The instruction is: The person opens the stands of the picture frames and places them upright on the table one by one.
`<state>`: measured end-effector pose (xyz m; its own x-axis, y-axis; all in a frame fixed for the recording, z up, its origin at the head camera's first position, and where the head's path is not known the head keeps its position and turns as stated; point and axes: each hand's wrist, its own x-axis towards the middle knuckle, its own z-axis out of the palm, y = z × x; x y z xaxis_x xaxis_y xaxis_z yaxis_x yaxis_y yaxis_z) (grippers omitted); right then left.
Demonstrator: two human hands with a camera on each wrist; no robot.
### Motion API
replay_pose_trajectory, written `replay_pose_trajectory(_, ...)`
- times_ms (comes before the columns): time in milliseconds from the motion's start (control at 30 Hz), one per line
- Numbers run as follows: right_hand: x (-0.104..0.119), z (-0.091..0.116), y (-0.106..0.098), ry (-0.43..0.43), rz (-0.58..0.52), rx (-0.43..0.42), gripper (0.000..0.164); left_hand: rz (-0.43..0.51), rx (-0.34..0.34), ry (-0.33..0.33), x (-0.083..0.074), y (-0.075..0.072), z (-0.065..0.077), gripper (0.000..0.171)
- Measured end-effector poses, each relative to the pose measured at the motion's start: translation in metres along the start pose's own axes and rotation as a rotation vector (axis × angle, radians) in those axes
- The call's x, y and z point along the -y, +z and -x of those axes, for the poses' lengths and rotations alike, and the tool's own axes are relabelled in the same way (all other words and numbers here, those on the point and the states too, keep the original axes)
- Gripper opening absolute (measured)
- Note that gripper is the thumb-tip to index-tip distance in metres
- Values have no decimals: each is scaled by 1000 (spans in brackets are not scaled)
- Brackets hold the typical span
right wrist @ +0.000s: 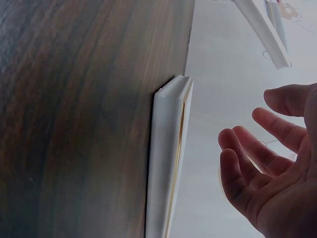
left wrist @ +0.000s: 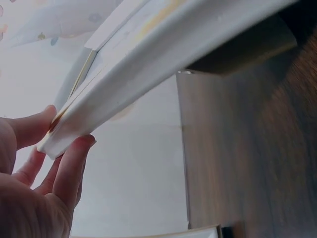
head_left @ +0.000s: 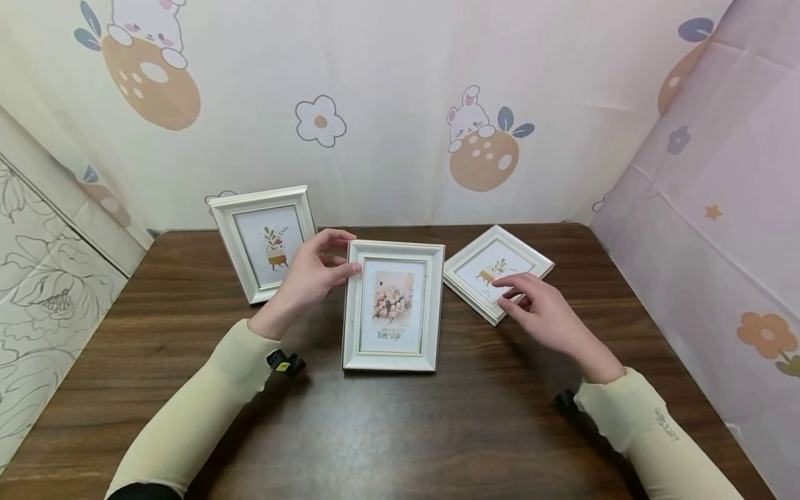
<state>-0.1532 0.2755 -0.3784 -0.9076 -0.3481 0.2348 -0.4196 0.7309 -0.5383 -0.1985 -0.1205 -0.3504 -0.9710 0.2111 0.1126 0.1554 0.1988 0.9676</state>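
Observation:
A white picture frame (head_left: 353,326) with a flower print stands upright at the middle of the table. My left hand (head_left: 317,264) pinches its upper left corner. The left wrist view shows the thumb (left wrist: 33,128) on the front and the fingers (left wrist: 74,166) behind that corner of the picture frame (left wrist: 94,104). Another white picture frame (head_left: 467,292) lies flat, face up, to the right. Over its lower right part hovers my right hand (head_left: 546,312), fingers loosely bent and holding nothing. In the right wrist view a gap separates this hand (right wrist: 277,173) from the flat frame (right wrist: 166,148).
A third white picture frame (head_left: 246,257) with a plant print stands at the back left, behind my left hand. The dark wooden table (head_left: 350,437) meets a printed curtain (head_left: 387,173) at its back edge. More printed cloth (head_left: 706,292) hangs along the right side.

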Motion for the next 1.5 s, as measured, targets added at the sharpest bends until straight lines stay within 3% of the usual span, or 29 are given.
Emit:
replay_pose_trajectory(400, -1, 2, 7, -29, -8, -16, 26, 44, 1, 19, -13, 1, 5, 41)
replay_pose_trajectory(1133, 5, 4, 19, -34, -61, 32, 28, 117, -73, 91, -15, 1, 9, 31)
replay_pose_trajectory(1500, 11, 6, 21, -50, -68, 44, 28, 212, -61, 120, -14, 0, 5, 25)
